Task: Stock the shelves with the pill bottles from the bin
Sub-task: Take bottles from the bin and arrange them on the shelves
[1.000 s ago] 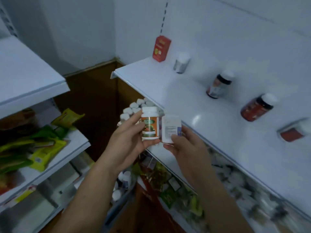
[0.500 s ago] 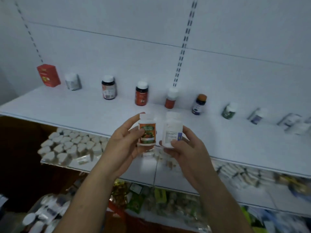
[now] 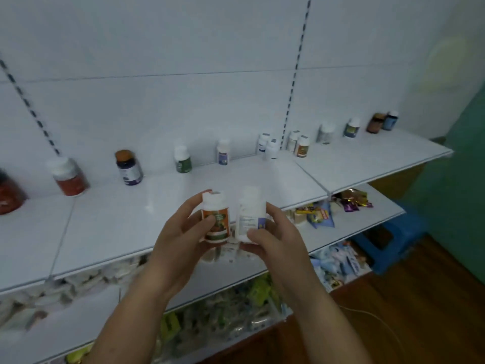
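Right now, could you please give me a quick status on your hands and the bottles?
Left hand grips orange-label bottle. Right hand grips white bottle. Both upright, side by side, before top shelf. Bare shelf surface ahead.

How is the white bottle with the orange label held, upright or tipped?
Upright: the white plastic orange-labelled bottle sits cap up in the left hand.

A white top shelf [image 3: 126, 222] runs across the middle of the frame. Bottles [image 3: 183, 160] stand upright in a spaced row along its back edge, from far left to upper right. At right, a lower shelf [image 3: 372, 215] carries snack packets [image 3: 321, 214].
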`<state>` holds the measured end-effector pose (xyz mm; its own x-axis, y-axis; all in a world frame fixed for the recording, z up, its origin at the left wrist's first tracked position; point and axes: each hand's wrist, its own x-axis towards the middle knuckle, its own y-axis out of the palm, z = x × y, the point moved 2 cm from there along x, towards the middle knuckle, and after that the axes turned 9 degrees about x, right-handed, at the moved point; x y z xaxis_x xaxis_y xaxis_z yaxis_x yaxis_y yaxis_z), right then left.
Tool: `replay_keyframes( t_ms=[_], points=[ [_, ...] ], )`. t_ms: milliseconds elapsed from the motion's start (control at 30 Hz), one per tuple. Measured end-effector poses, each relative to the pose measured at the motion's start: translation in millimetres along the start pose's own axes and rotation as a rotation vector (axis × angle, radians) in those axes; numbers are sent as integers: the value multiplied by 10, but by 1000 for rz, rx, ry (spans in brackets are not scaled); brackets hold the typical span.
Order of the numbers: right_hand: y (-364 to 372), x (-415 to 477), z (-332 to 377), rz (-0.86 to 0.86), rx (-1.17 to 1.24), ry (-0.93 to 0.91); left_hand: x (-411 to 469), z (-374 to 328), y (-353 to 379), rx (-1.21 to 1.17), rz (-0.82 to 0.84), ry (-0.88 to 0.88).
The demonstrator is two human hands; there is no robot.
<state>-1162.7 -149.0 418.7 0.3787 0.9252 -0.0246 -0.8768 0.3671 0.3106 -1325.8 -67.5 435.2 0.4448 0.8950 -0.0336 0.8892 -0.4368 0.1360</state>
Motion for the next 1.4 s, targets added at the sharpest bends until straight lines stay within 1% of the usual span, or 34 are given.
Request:
replay_keyframes(
  t_ms=[133,267,367,633,700,833,900,1000,1133,1300,1400],
  points=[
    [-476,143,128,-104,20,-10,349,32,512,74,76,5],
    [-919,379,245,-202,57,-35,796,113,941,111,153,19],
    [-1218,647,329,-250,35,-59,1216,200,1248,114,212,17],
    [-1769,1478,524,-402,14,-63,2428,378,1917,178,286,41],
    [-1876,1634,547,-425,22,-61,2673,454,2037,250,265,86],
    [-2121,1917,592,-459,44,-60,3058,617,2241,485,222,222],
    [-2261,2059,621,-460,45,-63,3202,685,2336,556,208,261],
    [-2473,2268,651,-428,58,-68,3394,754,2449,552,150,242],
    [-2744,2599,661,-328,83,-40,3578,814,2555,575,51,227],
    [-3079,2989,738,-221,72,6,3679,890,2714,677,-79,228],
    [-3257,3162,824,-152,55,10,3679,906,2863,654,-146,219]
  ],
)
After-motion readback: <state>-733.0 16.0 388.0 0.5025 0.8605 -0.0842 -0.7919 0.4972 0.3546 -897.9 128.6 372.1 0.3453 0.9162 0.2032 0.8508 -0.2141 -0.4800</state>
